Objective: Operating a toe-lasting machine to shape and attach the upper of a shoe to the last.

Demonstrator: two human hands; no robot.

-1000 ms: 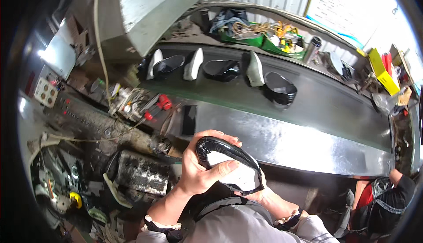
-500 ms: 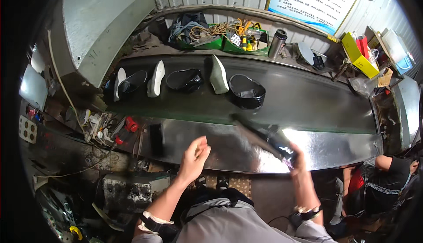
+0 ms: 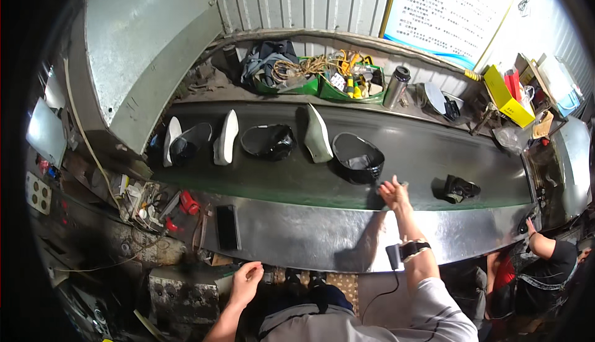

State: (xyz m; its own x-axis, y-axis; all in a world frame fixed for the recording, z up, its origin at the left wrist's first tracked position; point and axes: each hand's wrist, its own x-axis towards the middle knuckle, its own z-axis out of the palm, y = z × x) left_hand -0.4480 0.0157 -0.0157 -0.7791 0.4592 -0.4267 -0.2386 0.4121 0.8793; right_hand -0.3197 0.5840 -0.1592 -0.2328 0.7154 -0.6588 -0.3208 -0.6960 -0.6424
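Note:
My right hand [image 3: 393, 194] reaches over the belt with fingers spread and nothing visible in it. Just beyond its fingertips stands a shiny black open-topped piece [image 3: 365, 173], like a boot shaft. Further left are two similar black pieces [image 3: 268, 142] [image 3: 191, 143]. Pale foot-shaped forms, soles or lasts, lie between them: a wide one [image 3: 318, 134], a narrower one [image 3: 227, 138] and one at the far left [image 3: 171, 142]. A crumpled black piece [image 3: 462, 188] rests at the belt's right. My left hand [image 3: 246, 282], loosely curled and holding nothing, hovers before the metal ledge.
A black phone [image 3: 228, 227] lies on the metal ledge [image 3: 297, 233]. Behind the belt [image 3: 415, 150] are green bins [image 3: 288, 88], a steel flask [image 3: 396, 86] and a yellow box [image 3: 507, 97]. At the right, a co-worker's hand [image 3: 531, 225] touches the ledge's end. A metal hood [image 3: 149, 38] stands left.
The long dark piece has left my right hand, which has moved up over the belt. My left hand has drawn back. A crumpled black piece now shows at right. The view has tilted up.

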